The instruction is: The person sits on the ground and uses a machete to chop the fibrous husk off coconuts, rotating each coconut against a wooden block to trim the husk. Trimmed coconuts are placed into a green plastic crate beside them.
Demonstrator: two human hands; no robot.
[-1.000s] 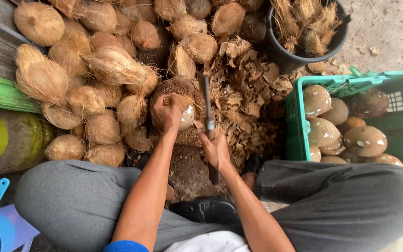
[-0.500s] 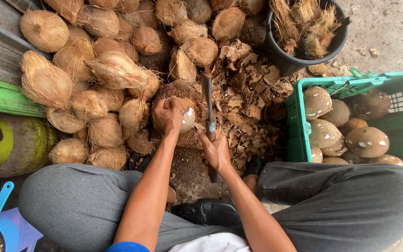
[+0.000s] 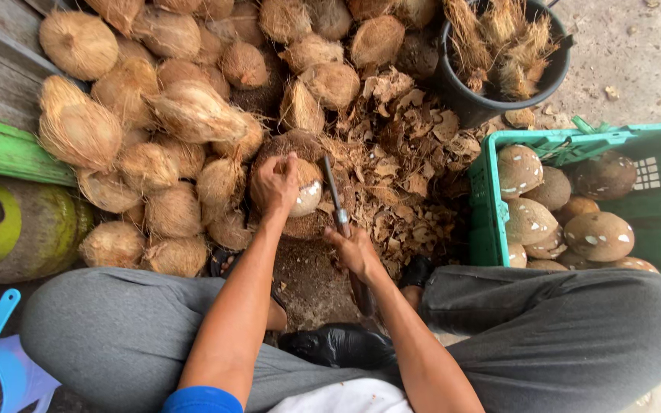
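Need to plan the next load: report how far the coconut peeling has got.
Done: about nine peeled brown nuts lie in the green crate, and husk chips cover the ground. In hand: the left hand holds a partly peeled coconut while the right hand grips a blade beside it. Left: a big pile of fibrous coconuts, well over a dozen.

Grey trousers [image 3: 131, 329], blue short sleeve [image 3: 202, 400], white shirt [image 3: 346, 398].

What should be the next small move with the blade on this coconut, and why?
Probably lever the blade outward to pry off more husk. The left hand steadies the coconut, which shows some bare shell but is still mostly husked, and the right hand holds the blade against its side.
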